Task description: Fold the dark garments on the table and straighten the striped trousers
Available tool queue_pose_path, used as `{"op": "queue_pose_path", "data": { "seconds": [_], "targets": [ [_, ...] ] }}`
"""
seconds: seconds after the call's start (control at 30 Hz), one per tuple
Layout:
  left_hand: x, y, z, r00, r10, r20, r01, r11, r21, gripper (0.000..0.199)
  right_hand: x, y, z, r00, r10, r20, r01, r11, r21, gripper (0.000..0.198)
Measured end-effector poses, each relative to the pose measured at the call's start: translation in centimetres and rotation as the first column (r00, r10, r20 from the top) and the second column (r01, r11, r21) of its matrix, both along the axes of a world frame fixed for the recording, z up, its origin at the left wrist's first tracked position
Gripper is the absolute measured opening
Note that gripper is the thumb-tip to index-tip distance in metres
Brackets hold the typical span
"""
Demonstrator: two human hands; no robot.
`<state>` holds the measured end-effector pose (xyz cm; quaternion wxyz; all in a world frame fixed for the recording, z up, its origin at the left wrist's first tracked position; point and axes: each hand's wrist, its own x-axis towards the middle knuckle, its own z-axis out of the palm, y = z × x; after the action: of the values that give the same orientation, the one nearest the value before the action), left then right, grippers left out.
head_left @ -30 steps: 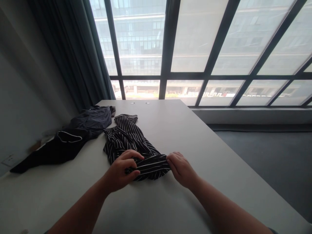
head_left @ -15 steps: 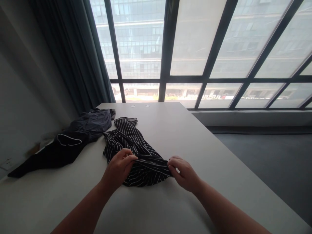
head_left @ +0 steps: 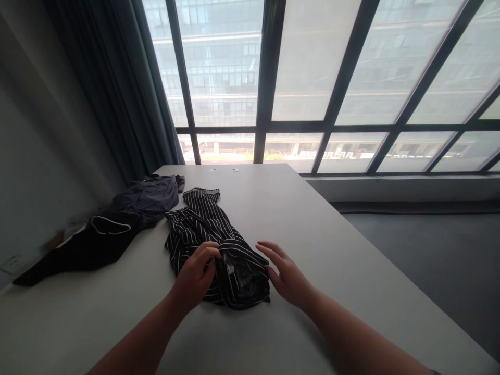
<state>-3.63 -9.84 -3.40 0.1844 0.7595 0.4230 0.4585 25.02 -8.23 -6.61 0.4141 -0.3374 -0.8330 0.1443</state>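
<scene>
A black garment with thin white stripes lies crumpled on the white table in front of me. Its near end gapes, showing a dark inside with a small pale tag-like patch; I cannot tell what kind of garment it is. My left hand rests at the left side of this opening, fingers curved and thumb apart, the fingertips against the cloth. At the right edge, my right hand has its fingers spread, with the thumb tip at the fabric and nothing gripped.
Left of the striped garment lie a black garment with a white loop-shaped line and a grey-blue crumpled cloth. The white table reaches toward large windows. A dark curtain hangs at the left.
Both hands have let go of the stretched edge of the striped garment. Its near end has fallen open toward me, and the right hand's fingers have spread.
</scene>
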Motion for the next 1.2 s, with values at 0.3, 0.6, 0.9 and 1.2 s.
{"op": "queue_pose_path", "data": {
  "seconds": [0.3,0.6,0.9,1.2],
  "targets": [
    [1.9,-1.9,-0.7,0.913,-0.395,0.104,0.409,0.879,-0.245,0.039,-0.7,-0.6,-1.2,0.996,0.085,-0.006,-0.086,0.993,-0.078,0.086],
    [4.1,-2.3,-3.1,0.968,-0.251,0.009,0.249,0.955,-0.158,0.028,-0.5,-0.3,0.2,0.991,0.09,-0.102,-0.093,0.995,-0.03,0.018],
    [2.1,-1.1,-1.1,0.885,0.26,-0.387,-0.3,0.953,-0.046,0.017,-0.5,-0.8,0.7,0.966,0.192,-0.174,-0.195,0.981,-0.002,0.021],
    [2.5,-0.9,-2.1,0.947,0.233,0.219,-0.095,0.858,-0.504,0.025,-0.2,-0.9,0.5,0.968,0.024,-0.251,-0.049,0.994,-0.095,0.02]
  ]
}}
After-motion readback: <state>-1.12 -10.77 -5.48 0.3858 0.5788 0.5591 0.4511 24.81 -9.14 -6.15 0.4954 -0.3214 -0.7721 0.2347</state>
